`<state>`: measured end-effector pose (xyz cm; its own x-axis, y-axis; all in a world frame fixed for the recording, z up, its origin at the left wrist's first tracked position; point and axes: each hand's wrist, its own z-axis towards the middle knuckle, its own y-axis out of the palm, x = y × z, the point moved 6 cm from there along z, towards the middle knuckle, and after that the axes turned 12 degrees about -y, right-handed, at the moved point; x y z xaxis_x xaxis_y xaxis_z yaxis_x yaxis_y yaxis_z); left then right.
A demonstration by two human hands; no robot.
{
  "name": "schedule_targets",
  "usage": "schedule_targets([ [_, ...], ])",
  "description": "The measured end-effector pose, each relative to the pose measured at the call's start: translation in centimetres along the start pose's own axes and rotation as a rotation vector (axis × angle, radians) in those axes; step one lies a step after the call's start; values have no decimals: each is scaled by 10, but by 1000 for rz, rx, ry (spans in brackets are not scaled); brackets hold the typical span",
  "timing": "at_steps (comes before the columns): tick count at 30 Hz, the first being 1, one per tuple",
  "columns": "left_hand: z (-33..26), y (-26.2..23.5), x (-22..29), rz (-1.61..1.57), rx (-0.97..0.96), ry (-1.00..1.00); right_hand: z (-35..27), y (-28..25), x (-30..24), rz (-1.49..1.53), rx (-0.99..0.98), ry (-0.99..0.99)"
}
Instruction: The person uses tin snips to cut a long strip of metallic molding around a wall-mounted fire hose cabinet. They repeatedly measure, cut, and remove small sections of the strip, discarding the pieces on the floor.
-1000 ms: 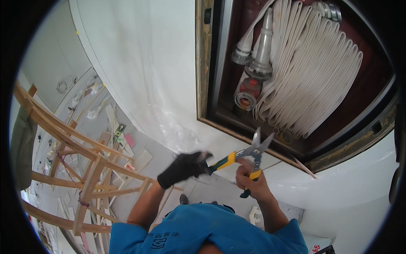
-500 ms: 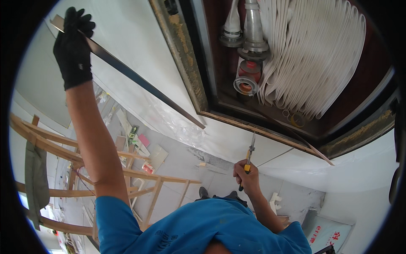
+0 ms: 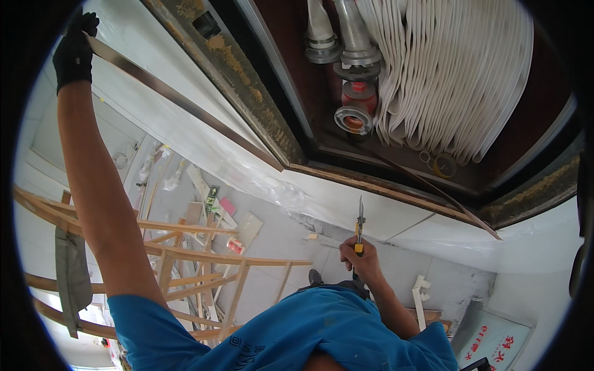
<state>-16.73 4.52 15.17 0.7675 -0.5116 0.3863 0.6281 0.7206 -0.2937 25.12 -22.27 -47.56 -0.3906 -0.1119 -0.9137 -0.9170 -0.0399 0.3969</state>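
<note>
My left hand [image 3: 74, 52], in a black glove, is raised far up at the upper left and grips the end of a long dark metal strip [image 3: 185, 105] that runs down to the right along the wall recess frame [image 3: 247, 105]. My bare right hand [image 3: 362, 260] is low at centre, closed around the yellow-and-black handles of metal snips [image 3: 359, 226], blades shut and pointing up. A second thin strip [image 3: 433, 191] curves along the lower edge of the recess. Inside the recess are a folded white fire hose [image 3: 458, 80] and a red valve [image 3: 356, 105].
Below me stands a wooden ladder frame [image 3: 185, 260] with a grey cloth [image 3: 71, 272] hanging on it. Scraps, boards and packaging lie on the light floor [image 3: 272, 235]. Plastic film [image 3: 266, 185] covers the white wall panel under the recess.
My left hand stays raised on the metal strip, now higher and further left. My right hand has lowered the snips slightly and holds them upright.
</note>
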Motion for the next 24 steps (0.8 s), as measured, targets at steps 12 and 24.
schedule_targets([
  [12, -16, 38, 20, -320, 107, -350, -2, -25, -8, 14, 29, 23],
  [24, -33, 57, 10, 170, 344, 181, 2, -43, -3, -94, -9, -4],
])
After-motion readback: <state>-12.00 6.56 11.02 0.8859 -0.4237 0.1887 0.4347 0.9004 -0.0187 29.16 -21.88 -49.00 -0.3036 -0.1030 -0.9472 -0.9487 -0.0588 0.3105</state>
